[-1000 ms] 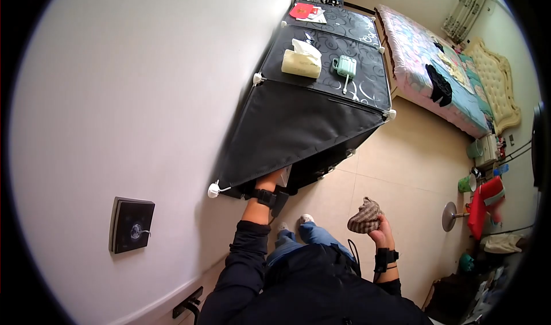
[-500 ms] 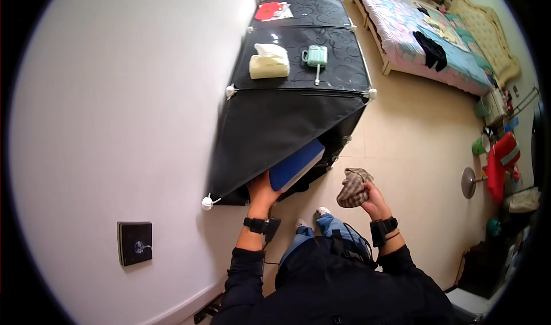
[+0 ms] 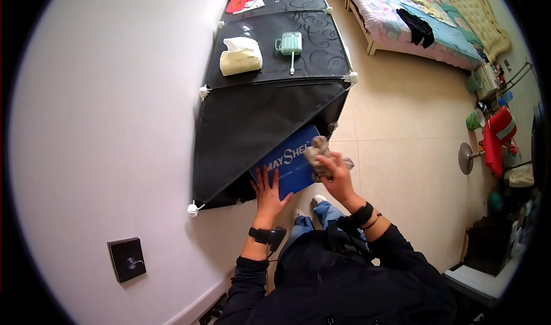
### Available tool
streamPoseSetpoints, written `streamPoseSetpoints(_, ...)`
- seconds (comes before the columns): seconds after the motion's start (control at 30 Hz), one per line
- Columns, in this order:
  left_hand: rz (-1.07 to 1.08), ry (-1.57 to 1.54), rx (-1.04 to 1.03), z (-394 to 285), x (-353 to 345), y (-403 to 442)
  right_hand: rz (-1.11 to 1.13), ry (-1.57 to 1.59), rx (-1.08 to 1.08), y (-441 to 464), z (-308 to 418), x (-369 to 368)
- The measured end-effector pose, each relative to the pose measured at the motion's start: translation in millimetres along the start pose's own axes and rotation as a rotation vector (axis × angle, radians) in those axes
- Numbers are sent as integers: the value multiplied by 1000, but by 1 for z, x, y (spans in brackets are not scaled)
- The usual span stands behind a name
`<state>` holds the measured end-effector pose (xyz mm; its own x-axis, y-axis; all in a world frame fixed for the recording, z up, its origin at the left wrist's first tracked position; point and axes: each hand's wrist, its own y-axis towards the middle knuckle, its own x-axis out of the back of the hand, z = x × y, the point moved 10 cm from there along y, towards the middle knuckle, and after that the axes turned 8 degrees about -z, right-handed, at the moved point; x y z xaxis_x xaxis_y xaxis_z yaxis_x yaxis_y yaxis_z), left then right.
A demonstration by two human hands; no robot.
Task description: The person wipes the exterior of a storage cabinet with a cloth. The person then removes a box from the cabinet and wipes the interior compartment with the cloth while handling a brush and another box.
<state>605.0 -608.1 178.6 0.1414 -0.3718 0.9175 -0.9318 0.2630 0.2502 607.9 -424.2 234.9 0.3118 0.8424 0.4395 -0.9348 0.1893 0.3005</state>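
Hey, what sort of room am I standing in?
Most likely a bedroom in a home: there's a large bed with pastel floral bedding, a cream tufted headboard, and a black panelled storage unit holding a pale yellow tissue pack on top.

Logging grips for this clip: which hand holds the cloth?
The right hand, which grips the checked cloth. The left hand instead lies with fingers spread on the blue box, no cloth in it.
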Motion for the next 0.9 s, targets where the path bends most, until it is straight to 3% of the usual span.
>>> streamPoseSetpoints(0.07,36,-19,-4,-4,1,-2,10,-263,324,4,29,-25)
streamPoseSetpoints(0.1,37,-18,2,-3,0,-6,87,-401,313,3,21,-42)
streamPoseSetpoints(0.17,-194,-83,143,13,18,-13,68,-457,337,0,17,-48)
streamPoseSetpoints(0.2,-198,-82,150,17,16,-14,44,-517,361,-2,18,-51)
streamPoseSetpoints(0.27,-432,-525,412,54,16,-28,51,-503,353,-5,12,-52)
streamPoseSetpoints(0.33,-383,-712,515,74,-20,-36,57,-462,330,-6,16,-47)
streamPoseSetpoints(0.4,-281,-1307,730,72,-57,-29,88,-472,330,-10,10,-52)
streamPoseSetpoints(0.5,-278,-1225,662,76,-67,-29,67,-496,339,-7,12,-53)
streamPoseSetpoints(0.57,-278,-1244,642,74,-67,-28,-1,-362,190,1,10,-56)
streamPoseSetpoints(0.63,-320,-1129,607,78,-65,-27,-38,-274,342,3,52,-74)
streamPoseSetpoints(0.7,-351,-1046,582,78,-62,-28,17,-196,644,-13,88,-110)
streamPoseSetpoints(0.73,-362,-1029,584,77,-60,-30,157,-258,700,-22,96,-132)
streamPoseSetpoints(0.8,-374,-1015,599,78,-60,-33,189,-307,759,-27,96,-154)
streamPoseSetpoints(0.9,-385,-1029,632,84,-65,-32,99,-304,826,-26,88,-147)
